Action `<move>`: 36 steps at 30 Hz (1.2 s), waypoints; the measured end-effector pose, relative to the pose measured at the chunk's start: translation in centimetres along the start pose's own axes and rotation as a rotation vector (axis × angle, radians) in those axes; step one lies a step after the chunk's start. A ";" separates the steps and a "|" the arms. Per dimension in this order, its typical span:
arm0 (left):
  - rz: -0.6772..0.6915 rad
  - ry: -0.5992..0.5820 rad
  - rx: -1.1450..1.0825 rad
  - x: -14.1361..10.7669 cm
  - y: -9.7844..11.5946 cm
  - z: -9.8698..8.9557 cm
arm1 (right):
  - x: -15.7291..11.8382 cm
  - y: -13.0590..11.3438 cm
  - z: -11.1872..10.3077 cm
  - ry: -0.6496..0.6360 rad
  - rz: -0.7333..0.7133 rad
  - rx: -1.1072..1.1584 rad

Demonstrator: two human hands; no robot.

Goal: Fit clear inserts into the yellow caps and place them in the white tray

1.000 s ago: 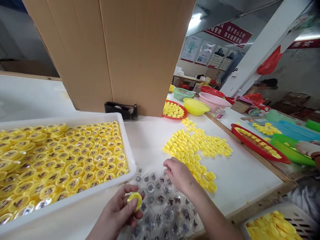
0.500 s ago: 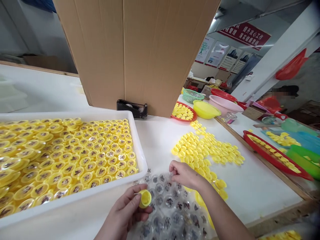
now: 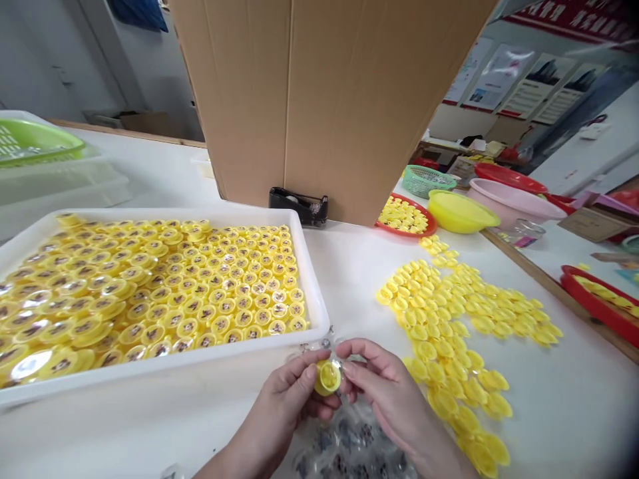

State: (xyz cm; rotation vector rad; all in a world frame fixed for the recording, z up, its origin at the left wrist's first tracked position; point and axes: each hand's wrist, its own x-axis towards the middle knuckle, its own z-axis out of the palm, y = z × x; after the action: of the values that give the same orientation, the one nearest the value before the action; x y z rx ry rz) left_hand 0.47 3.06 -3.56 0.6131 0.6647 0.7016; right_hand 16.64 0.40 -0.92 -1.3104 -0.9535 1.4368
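A small round yellow plastic cup (image 3: 327,378) is pinched in my left hand (image 3: 287,402), its open side facing up toward me. My right hand (image 3: 387,389) is closed at the cup's right rim, its fingertips on a small clear round piece (image 3: 340,366) that is partly hidden. Beneath both hands lies a pile of clear round pieces with dark printed figures (image 3: 349,442). At the left, a white tray (image 3: 317,319) holds many yellow cups topped with clear printed discs. To the right of my hands, loose yellow cups (image 3: 434,319) are spread over the white table.
A tall cardboard box (image 3: 324,100) stands at the back, with a black tape dispenser (image 3: 299,206) before it. Beyond are a red tray (image 3: 424,226) of yellow pieces, a yellow basin (image 3: 462,209) and a green basket (image 3: 429,181). A wooden edge (image 3: 544,279) runs along the right.
My right hand has come from the clear pieces to the yellow cup in my left hand. The left hand has moved slightly right and up, and the view has turned left.
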 end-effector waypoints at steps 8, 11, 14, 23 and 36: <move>0.010 -0.053 -0.024 -0.2 0.1 -0.2 | -0.4 -0.4 0.4 -0.056 -0.280 -0.438; 0.020 -0.030 -0.003 -0.3 0.3 -0.1 | -0.7 -0.7 0.2 -0.064 -0.463 -0.713; 0.003 -0.017 0.003 -0.3 0.5 -0.1 | -0.8 -1.3 0.0 -0.118 -0.532 -0.840; -0.037 -0.073 0.050 -0.4 0.7 0.2 | -0.9 -4.8 -0.4 -0.385 -0.410 -0.998; -0.042 -0.052 -0.008 -0.3 0.7 0.0 | -0.5 -3.9 0.1 -0.255 -0.454 -1.039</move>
State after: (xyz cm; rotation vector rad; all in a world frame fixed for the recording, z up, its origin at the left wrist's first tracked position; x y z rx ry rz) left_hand 0.06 3.27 -3.03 0.6069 0.6251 0.6474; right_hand 17.07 0.87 2.94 -1.4543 -2.1814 0.7310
